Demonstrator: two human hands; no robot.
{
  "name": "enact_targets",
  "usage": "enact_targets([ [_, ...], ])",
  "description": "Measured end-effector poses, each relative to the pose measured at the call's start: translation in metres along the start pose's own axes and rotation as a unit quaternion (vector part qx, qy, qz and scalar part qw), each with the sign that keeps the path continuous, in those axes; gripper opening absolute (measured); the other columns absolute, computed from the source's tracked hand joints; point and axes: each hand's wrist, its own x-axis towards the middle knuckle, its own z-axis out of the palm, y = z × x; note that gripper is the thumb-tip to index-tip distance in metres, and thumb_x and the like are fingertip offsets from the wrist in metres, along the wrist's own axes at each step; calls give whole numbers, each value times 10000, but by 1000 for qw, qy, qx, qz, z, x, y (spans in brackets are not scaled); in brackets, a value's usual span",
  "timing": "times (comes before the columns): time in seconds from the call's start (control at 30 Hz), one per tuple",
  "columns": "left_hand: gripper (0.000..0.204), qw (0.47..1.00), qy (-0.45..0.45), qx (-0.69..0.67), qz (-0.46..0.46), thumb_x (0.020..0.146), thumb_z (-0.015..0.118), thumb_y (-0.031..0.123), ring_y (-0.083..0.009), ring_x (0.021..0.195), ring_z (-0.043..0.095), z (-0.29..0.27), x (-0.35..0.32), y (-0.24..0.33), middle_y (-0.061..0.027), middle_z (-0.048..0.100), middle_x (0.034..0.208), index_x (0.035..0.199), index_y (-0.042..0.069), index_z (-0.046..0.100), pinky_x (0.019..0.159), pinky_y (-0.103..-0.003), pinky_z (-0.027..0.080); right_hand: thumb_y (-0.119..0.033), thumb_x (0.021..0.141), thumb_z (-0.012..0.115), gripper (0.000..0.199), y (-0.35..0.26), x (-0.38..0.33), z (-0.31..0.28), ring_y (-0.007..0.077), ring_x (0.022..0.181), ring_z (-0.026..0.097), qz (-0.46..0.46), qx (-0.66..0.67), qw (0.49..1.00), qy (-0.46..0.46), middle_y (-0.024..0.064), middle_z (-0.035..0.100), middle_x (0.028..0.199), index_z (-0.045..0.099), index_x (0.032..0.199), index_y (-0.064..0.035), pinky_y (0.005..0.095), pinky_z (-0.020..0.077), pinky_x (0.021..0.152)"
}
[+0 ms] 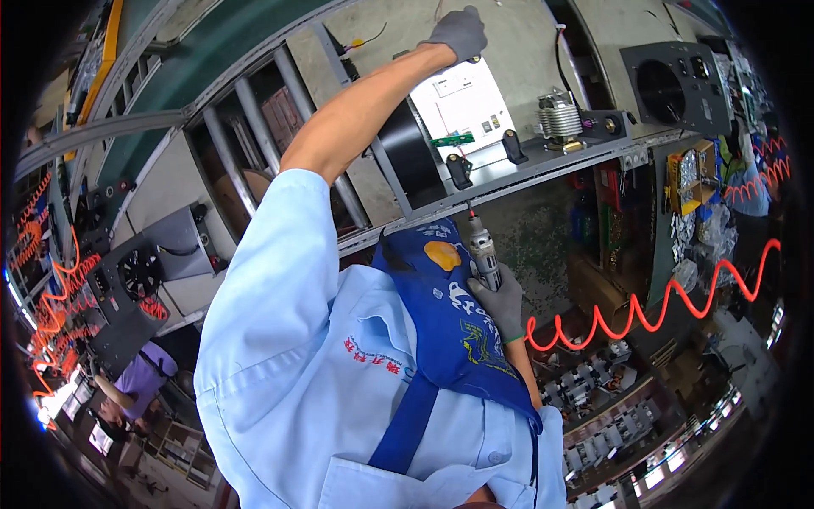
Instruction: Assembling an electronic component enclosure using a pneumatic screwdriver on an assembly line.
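Note:
My left hand (pixel 458 34), in a grey glove, reaches across to the far edge of a bright white panel (pixel 462 106). Its fingers are curled in, and whatever they may hold is hidden. Closer to my body, my gloved right hand (pixel 502 301) grips a silver power screwdriver (pixel 482 250), whose bit points away from me toward the frame's near rail. A red coiled hose (pixel 632 327) runs off to the right from beside this hand. On the grey metal frame (pixel 543 164) are a small green circuit board (pixel 453 139), two black brackets (pixel 459 170) and a finned metal part (pixel 558 119).
Metal rollers (pixel 292 81) lie left of the white panel. A dark panel with a round fan (pixel 664 92) stands at the right, near yellow bins (pixel 685 178). Another fan unit (pixel 140 271) is at the left, near a person in purple (pixel 144 373).

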Motion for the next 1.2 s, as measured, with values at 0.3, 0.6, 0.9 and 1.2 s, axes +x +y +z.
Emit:
enact_targets([
  [0.3,332,991,-58,-56,-103,813,574,165,-409,917,667,-14,-18,16,-305,660,945,1024,-91,558,819,-439,519,-166,730,780,377,-8,0,-1,128,718,606,34,35,999,-18,67,663,815,648,1050,-16,310,490,688],
  [0.6,326,972,-101,-105,-182,785,569,122,-413,896,675,-33,-31,44,-312,660,942,1019,-104,550,788,-440,532,-155,743,782,350,1,7,3,111,717,591,24,37,999,-9,52,665,827,642,1028,-8,295,487,687],
  [0.9,371,971,-153,-60,-175,855,541,274,-384,1007,646,-9,-33,36,-219,677,1047,1134,33,571,874,-454,492,-181,721,802,360,27,22,15,123,739,631,-22,72,997,5,58,679,835,642,996,-12,296,501,700],
  [1.2,294,983,-102,-7,-152,872,536,268,-363,1016,640,-23,-38,43,-183,669,1114,1083,94,643,891,-434,480,-270,699,793,419,49,32,28,174,747,633,-95,58,993,34,101,670,849,643,992,-11,341,501,700],
])
